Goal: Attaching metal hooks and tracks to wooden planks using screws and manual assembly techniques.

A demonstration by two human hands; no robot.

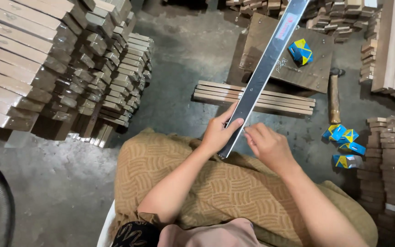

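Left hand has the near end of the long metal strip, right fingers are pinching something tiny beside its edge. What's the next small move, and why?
Probably bring the right hand a touch left, so its pinched fingertips meet the strip's edge. The left hand grips the near end of the metal strip, which slants up over the wooden slats; the right fingertips sit just beside that edge. What they pinch is too small to tell.

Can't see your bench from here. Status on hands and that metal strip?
Left hand gripping the long metal strip near its lower end. Right hand beside it, fingertips at its edge. Strip crosses wooden slats; nothing blocking.
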